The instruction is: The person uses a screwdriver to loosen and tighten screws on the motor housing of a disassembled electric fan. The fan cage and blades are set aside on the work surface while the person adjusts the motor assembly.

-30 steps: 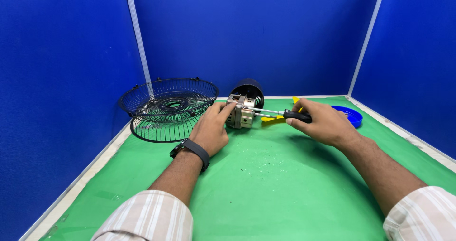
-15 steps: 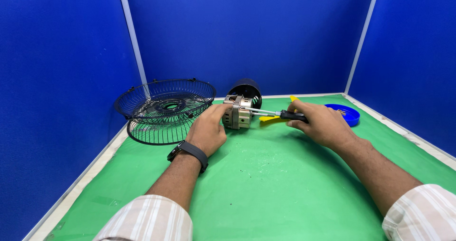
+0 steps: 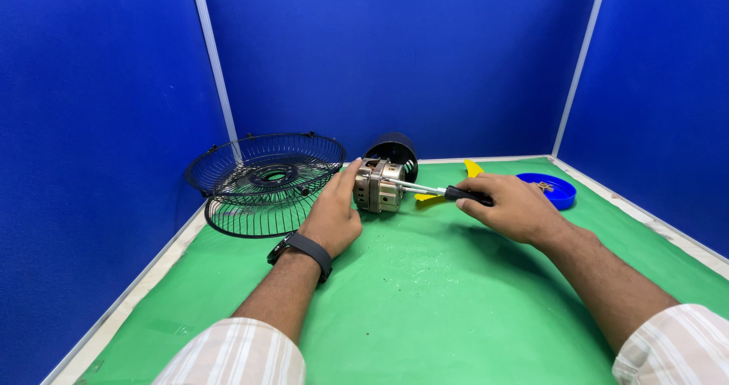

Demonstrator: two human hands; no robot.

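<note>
A: Far left, black wire fan guards (image 3: 262, 181), stacked against the blue wall. Just right of them, left hand (image 3: 334, 218), watch band at the wrist, clasped round the near side of the fan motor (image 3: 377, 185). Motor resting on the green mat (image 3: 425, 301), left of centre, towards the far side.

B: Black housing (image 3: 395, 153) just behind it. Right hand (image 3: 510, 206) clenched round the black handle of a screwdriver (image 3: 433, 191), tip at the motor's right face.

A: Likely trouble: tip slipping out of the screw head under a sideways push, or motor rolling under too loose a clasp.

B: Screwdriver's long axis nearly level, running right to left, tip pointing left. Motor's axis roughly in line. Farther right, yellow piece (image 3: 472, 168), then blue dish (image 3: 548, 190) holding small parts
</note>
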